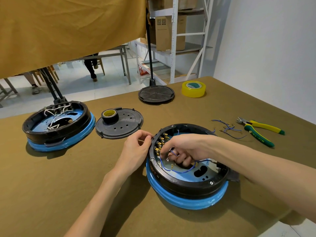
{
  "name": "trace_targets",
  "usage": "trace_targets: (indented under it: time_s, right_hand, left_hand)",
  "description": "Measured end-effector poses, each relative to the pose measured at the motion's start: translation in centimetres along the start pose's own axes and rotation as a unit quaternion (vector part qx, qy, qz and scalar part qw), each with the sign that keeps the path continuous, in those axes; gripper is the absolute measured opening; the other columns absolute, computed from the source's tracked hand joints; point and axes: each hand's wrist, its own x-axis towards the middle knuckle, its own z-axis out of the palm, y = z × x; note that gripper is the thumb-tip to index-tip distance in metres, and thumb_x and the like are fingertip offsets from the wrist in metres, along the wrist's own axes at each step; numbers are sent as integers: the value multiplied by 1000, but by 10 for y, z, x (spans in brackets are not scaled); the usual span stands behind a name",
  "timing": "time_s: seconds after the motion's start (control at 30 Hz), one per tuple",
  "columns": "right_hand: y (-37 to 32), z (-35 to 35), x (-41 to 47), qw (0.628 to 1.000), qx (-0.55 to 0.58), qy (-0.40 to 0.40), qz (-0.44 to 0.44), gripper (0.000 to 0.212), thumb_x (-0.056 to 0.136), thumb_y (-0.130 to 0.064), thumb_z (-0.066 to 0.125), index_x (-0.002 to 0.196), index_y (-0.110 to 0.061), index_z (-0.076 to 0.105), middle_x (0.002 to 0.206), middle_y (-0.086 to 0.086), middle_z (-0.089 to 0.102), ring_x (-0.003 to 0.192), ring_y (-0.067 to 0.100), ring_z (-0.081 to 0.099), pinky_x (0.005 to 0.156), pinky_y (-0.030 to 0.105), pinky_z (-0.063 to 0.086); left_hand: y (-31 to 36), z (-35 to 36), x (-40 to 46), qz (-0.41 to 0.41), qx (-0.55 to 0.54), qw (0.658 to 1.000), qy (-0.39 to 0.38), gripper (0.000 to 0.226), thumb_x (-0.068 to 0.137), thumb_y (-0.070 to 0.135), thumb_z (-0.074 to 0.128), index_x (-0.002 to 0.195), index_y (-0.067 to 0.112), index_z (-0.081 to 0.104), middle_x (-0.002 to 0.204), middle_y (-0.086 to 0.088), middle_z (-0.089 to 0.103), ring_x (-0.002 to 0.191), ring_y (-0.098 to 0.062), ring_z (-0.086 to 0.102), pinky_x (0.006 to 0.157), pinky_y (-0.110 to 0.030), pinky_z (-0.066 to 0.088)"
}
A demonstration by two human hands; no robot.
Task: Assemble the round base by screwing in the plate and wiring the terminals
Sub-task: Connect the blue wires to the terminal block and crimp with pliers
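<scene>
A round black base with a blue lower ring (186,197) lies in front of me, open side up. Brass terminals (160,142) line its inner left wall, and blue wires (181,171) loop over its floor. My right hand (184,149) reaches inside the base and pinches a blue wire near the terminals. My left hand (136,149) rests against the outside of the rim beside the terminals, fingers curled on the edge. A black round plate (126,127) with holes lies on the table behind my left hand.
A second base with white wires (58,124) stands at the left. A black tape roll (110,115) sits on the plate. Farther back are another black disc (156,94) and yellow tape (193,88). Loose blue wires (227,128) and yellow-green pliers (261,131) lie at the right.
</scene>
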Motion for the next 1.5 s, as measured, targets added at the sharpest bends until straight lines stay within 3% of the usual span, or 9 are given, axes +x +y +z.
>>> trace_targets:
  time_s: [0.17,0.4,0.57,0.83,1.0,1.5]
  right_hand:
    - [2,-3,3,1000,18,-16,-8,26,100,-33,59,79,-19,67,61,-6,40,47,8,26,42,18,24]
    - [2,-4,3,999,22,-23,1,24,102,-28,58,81,-17,63,63,-6,48,49,7,40,44,17,31]
    - [2,-5,4,1000,14,-23,-6,23,103,-30,59,84,-17,64,65,-6,50,51,6,42,42,16,31]
    - [3,-1,3,1000,9,-13,-21,19,102,-31,62,89,-18,66,68,-5,54,54,7,48,43,17,34]
    - [5,0,1,999,6,3,-42,18,102,-31,63,89,-18,67,69,-5,58,55,6,51,46,16,38]
    - [5,1,0,999,17,2,-45,17,103,-29,61,91,-17,66,71,-4,60,57,7,55,50,17,41]
  left_hand:
    - [0,0,0,-2,-4,1000,0,15,105,23,55,101,33,65,95,10,69,88,3,63,74,-19,53]
    - [2,5,-2,-11,-13,1000,17,15,107,22,51,105,26,65,97,9,69,89,2,64,73,-18,51]
    - [3,9,-7,-4,-26,999,22,27,110,25,42,114,20,67,106,8,70,102,-5,65,88,-30,53]
    - [2,11,-9,-12,-60,998,15,28,110,28,42,110,25,69,98,11,73,92,2,67,74,-11,49]
    - [2,10,-9,-16,-58,998,10,28,110,28,41,110,25,69,99,9,72,92,0,67,77,-17,54]
    - [1,12,-9,-16,-62,998,11,28,111,24,41,115,20,69,102,8,71,93,3,65,75,-9,48]
